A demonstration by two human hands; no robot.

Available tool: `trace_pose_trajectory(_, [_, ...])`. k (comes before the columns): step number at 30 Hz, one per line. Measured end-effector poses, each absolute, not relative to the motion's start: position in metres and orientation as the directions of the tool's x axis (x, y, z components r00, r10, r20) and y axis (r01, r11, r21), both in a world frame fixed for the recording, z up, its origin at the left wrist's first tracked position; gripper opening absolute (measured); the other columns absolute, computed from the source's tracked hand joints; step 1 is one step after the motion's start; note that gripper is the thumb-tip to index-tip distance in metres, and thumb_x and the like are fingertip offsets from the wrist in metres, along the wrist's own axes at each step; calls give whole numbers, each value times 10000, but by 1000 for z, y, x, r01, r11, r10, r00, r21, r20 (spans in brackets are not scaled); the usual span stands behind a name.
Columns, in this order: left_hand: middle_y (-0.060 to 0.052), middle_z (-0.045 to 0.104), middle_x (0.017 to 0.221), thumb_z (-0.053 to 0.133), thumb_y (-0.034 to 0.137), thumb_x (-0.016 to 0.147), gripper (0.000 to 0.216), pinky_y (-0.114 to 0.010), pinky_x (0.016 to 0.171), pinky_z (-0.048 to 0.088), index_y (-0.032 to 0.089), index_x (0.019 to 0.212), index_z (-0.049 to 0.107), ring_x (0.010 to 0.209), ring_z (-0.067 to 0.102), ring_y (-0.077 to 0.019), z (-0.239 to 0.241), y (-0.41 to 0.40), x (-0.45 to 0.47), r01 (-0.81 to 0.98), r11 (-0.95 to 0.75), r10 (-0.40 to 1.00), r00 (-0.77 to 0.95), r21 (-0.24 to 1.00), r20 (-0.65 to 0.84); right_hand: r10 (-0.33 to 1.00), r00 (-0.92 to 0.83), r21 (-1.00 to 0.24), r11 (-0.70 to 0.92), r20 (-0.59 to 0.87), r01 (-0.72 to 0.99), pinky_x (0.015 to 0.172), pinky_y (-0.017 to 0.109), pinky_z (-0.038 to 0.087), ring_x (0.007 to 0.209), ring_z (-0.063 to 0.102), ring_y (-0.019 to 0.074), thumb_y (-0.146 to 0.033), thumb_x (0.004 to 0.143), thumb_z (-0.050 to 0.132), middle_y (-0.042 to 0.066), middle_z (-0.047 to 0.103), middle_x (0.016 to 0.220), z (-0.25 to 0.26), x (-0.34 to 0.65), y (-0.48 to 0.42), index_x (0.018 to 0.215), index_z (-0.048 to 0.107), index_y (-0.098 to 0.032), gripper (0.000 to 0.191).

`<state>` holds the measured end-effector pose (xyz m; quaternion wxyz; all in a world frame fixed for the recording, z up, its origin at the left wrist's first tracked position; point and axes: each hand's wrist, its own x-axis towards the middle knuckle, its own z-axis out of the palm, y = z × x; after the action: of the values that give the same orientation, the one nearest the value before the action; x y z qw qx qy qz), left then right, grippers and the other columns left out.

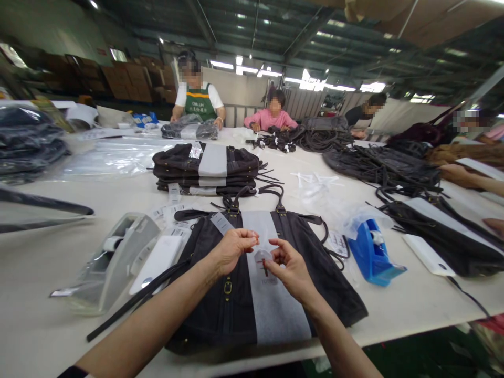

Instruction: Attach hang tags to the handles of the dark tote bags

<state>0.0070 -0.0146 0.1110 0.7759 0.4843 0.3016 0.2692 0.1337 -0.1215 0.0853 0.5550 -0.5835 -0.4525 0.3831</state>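
A dark bag (220,294) lies flat on the white table (39,262) right in front of me, wrapped lengthwise by a white paper band (271,304). Both my hands hover over the band. My left hand (232,249) pinches one end of a small clear piece, seemingly tape, and my right hand (285,265) pinches its other end just above a small dark fitting (264,266) on the band. A white tag (221,222) hangs near the bag's handles.
A clear tape dispenser (114,257) stands at my left, a blue one (372,252) at my right, beside a white flat device (427,254). A stack of banded bags (208,168) lies further back. Several other people work along the far and right edges among bags and straps.
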Motion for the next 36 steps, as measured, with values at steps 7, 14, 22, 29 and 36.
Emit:
trace_pose_trajectory(7, [-8, 555, 643, 742, 199, 493, 198, -215, 539, 280, 109, 525, 569, 557, 428, -67, 112, -13, 6, -143, 414, 698, 683, 899, -213, 877, 339, -797, 77, 339, 599, 631, 240, 424, 609, 519, 111, -193, 745, 516, -14, 534, 694, 70, 138, -124, 1058, 497, -169, 315])
trace_pose_trajectory(14, [-110, 629, 907, 734, 180, 581, 166, -194, 574, 386, 90, 630, 604, 769, 565, -137, 121, -5, -5, -170, 498, 653, 719, 850, -238, 846, 400, -761, 11, 353, 649, 683, 277, 417, 676, 538, 156, -204, 756, 525, 17, 568, 755, 65, 151, -128, 1054, 535, -193, 298])
trace_pose_trajectory(22, [-72, 592, 619, 695, 115, 590, 114, -132, 395, 285, 65, 578, 593, 463, 447, -39, 125, 8, -10, -170, 488, 638, 739, 856, -217, 848, 414, -809, 30, 331, 587, 700, 291, 400, 689, 528, 168, -228, 744, 565, 16, 576, 752, 70, 157, -131, 1013, 574, -214, 269])
trace_pose_trajectory(29, [-71, 576, 558, 677, 76, 587, 99, -140, 414, 349, 56, 556, 585, 470, 487, -62, 135, 22, -13, -65, 465, 682, 662, 883, -311, 924, 363, -931, -22, 120, 364, 595, 259, 402, 600, 508, 128, -250, 688, 629, -19, 538, 669, 72, 155, -129, 947, 575, -192, 271])
trace_pose_trajectory(36, [-77, 588, 591, 692, 83, 591, 122, -144, 423, 371, 60, 561, 576, 485, 506, -64, 145, 25, -9, -81, 445, 710, 639, 892, -297, 990, 60, -991, -125, -127, -41, 586, 244, 374, 598, 490, 114, -335, 673, 661, -10, 564, 658, 87, 155, -128, 762, 626, -154, 205])
